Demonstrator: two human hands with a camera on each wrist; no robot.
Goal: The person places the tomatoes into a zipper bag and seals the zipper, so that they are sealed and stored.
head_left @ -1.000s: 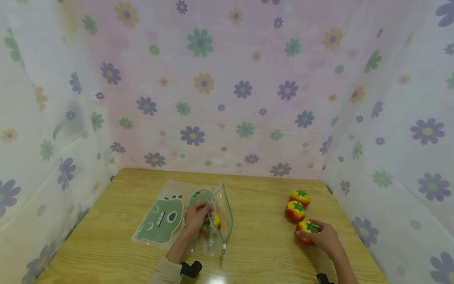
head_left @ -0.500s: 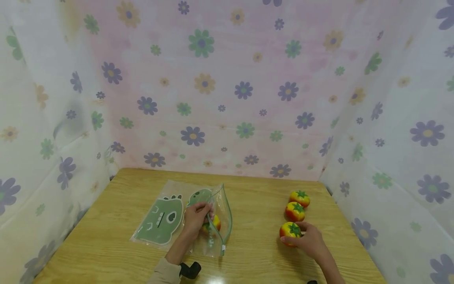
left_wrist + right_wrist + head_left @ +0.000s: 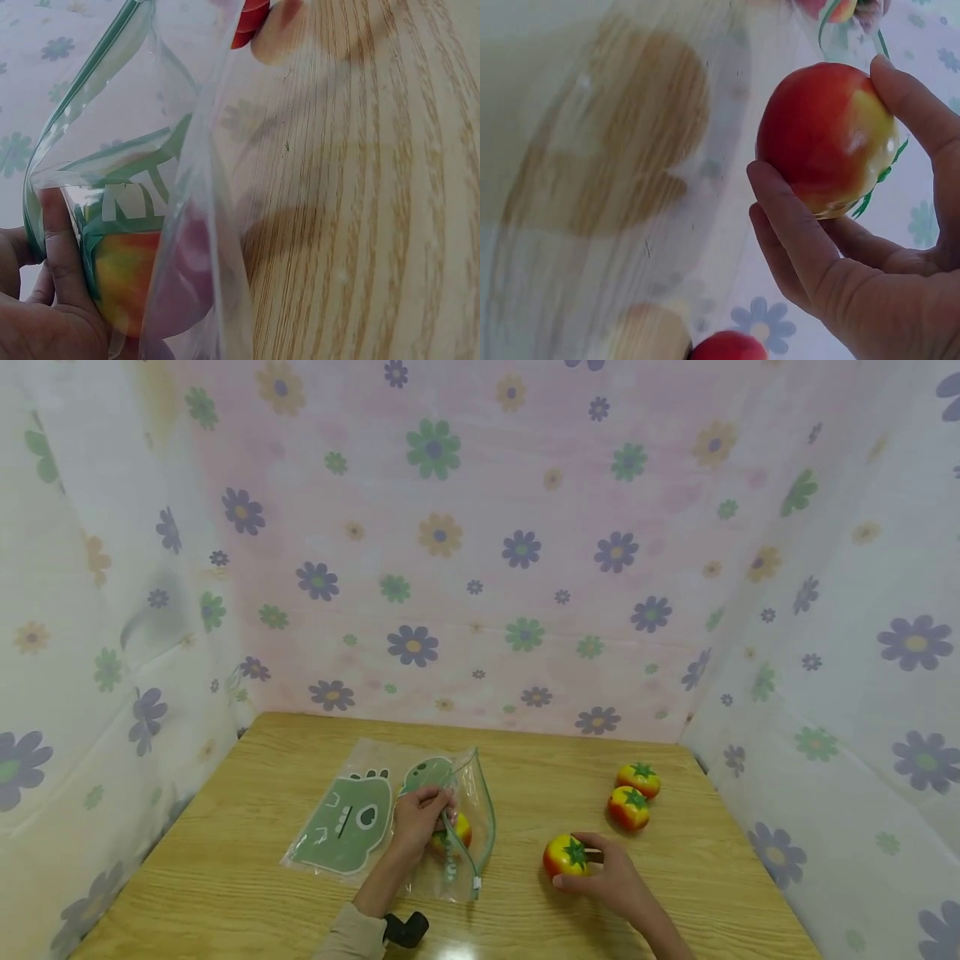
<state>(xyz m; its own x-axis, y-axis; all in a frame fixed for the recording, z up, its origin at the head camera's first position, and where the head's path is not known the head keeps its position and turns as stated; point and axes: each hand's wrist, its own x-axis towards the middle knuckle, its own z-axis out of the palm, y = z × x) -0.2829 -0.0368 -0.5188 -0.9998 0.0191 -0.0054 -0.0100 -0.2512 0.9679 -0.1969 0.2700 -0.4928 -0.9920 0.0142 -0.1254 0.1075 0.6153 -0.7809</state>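
Observation:
My left hand (image 3: 420, 821) pinches the edge of a clear zip bag (image 3: 480, 797) with a green rim and a green cartoon print, and its mouth gapes to the right. Inside the bag sits one red-and-yellow tomato (image 3: 127, 281), partly behind the fingers and the plastic. Between thumb and fingers my right hand (image 3: 611, 877) holds another tomato (image 3: 825, 135) with green leaves on top, just above the table to the right of the bag. Two more tomatoes stand together farther back on the right, a front one (image 3: 628, 808) and a rear one (image 3: 638, 781).
A second clear bag (image 3: 341, 827) with a green cartoon face lies flat left of my left hand. The wooden table (image 3: 540, 777) is bounded by flowered cloth walls (image 3: 487, 610) at the back and both sides.
My right hand has carried its tomato left from beside the other two toward the bag. My left hand keeps its place on the bag's edge.

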